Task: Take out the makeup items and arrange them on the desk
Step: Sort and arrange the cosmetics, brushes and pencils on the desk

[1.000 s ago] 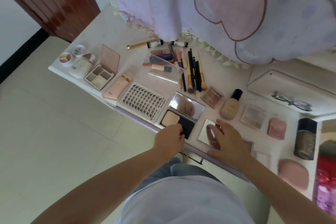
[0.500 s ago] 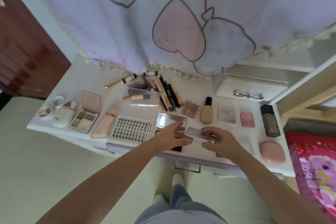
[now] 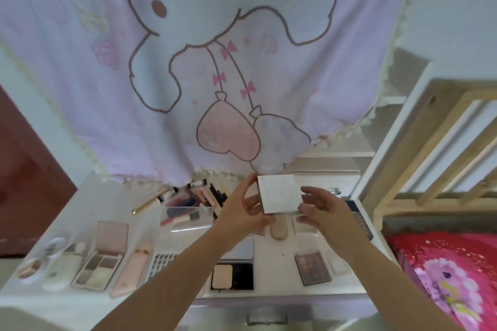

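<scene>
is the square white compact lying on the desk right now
No, both hands, left and right, hold the square white compact up above the desk.

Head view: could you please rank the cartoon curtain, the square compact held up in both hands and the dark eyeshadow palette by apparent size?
1. Curtain
2. Compact, raised nearer the camera, so probably enlarged
3. Palette, only slightly smaller; unsure

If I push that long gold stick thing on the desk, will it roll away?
Probably a little. The gold stick looks round and slim and lies flat on the desk, so a sideways push could roll it. It seems stiff, not bendy. Pushed lengthwise, it would more likely slide. The clear box nearby might stop it.
</scene>
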Tool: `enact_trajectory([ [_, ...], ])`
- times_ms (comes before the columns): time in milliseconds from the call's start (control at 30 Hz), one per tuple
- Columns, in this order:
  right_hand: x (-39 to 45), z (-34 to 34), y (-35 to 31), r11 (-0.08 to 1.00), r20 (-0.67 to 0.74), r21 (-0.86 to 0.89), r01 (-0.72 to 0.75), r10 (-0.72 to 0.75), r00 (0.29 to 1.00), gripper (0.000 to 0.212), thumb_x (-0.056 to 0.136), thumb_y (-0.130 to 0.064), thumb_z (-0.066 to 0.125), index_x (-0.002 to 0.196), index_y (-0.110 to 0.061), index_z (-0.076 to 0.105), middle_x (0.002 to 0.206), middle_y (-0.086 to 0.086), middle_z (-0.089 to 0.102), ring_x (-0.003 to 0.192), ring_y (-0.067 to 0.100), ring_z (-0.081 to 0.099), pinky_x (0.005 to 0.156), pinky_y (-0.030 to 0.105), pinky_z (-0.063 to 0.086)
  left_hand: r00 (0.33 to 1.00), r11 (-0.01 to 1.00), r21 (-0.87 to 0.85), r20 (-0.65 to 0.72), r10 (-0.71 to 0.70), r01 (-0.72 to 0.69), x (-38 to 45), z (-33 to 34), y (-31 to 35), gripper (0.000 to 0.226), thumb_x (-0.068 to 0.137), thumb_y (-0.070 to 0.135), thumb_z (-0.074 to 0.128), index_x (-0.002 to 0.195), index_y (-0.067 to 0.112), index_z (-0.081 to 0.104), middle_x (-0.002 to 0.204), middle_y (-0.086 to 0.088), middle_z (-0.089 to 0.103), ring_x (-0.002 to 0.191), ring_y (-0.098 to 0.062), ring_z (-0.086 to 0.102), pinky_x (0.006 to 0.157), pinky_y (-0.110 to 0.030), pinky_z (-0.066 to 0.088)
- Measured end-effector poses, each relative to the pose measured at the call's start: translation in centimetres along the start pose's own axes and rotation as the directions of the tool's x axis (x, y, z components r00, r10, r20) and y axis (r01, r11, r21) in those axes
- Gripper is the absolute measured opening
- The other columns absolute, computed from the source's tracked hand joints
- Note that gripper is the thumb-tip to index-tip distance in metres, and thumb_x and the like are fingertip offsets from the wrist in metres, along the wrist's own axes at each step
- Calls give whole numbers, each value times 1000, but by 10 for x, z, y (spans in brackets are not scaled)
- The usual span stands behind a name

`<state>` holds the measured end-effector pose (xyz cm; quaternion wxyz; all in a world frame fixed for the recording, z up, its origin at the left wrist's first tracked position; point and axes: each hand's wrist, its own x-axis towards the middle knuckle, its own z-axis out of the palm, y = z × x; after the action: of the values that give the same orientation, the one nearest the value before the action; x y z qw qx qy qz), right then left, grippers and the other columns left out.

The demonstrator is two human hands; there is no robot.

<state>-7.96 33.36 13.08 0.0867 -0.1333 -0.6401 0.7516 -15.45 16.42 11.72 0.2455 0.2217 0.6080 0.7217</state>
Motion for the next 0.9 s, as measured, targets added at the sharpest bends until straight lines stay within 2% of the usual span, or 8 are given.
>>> enact_trajectory([
  [133,12,3,-22,999,-112,-5,54,-55,992,23,83,11,51,75,-9,58,63,3,63,51,9,59,48,14,49,1000,1000,6,-25,-3,3,10,5,22,50,76,-8,63,114,19,46,111,6,60,97,-9,64,78,-24,56],
  [233,25,-3,-46,995,-22,-42,92,-93,995,28,83,12,49,68,-6,64,59,1,67,51,7,62,51,15,51,989,987,-97,-72,-132,125,17,6,43,4,89,8,52,88,12,53,84,-6,64,66,-11,67,59,-19,56],
  [333,34,-2,-61,965,65,-220,144,-133,989,33,84,6,53,66,-16,68,63,-3,68,58,6,61,57,12,51,987,987,21,0,-160,160,20,7,58,8,90,9,51,88,10,58,64,-1,69,55,-9,66,51,-17,53],
  [433,36,7,-60,933,26,-298,202,-203,979,25,84,-1,57,74,-24,64,75,-4,65,65,5,58,62,13,46,980,982,55,72,-186,182,14,10,65,16,89,4,49,91,13,63,68,-2,72,61,-13,68,52,-16,53],
  [667,28,23,-51,913,-30,-394,102,-124,992,17,82,-19,64,68,-16,55,64,-3,55,59,12,53,48,17,40,971,973,42,-90,-222,227,-4,6,60,11,90,8,52,85,1,60,75,-11,67,58,-18,69,57,-21,57],
  [733,22,25,-49,957,52,-291,22,-7,999,9,86,-15,59,78,-10,60,65,1,59,53,13,58,43,14,44,963,981,-46,-188,-193,188,-8,3,56,11,89,6,53,83,-2,59,71,-11,69,60,-21,69,58,-22,57],
  [800,17,25,-47,981,145,-196,-12,41,989,10,88,-4,53,93,-7,61,78,9,66,63,19,63,53,21,53,960,981,-135,-223,-167,139,-12,2,55,12,89,6,53,84,-4,58,68,-10,71,61,-21,70,56,-20,56],
  [900,16,24,-49,998,188,-12,-61,62,980,18,89,2,45,91,-3,62,80,13,65,68,23,61,62,29,52,991,986,-123,-55,-123,115,-19,1,55,15,86,10,56,99,5,60,78,-3,74,71,-15,71,59,-18,55],
])
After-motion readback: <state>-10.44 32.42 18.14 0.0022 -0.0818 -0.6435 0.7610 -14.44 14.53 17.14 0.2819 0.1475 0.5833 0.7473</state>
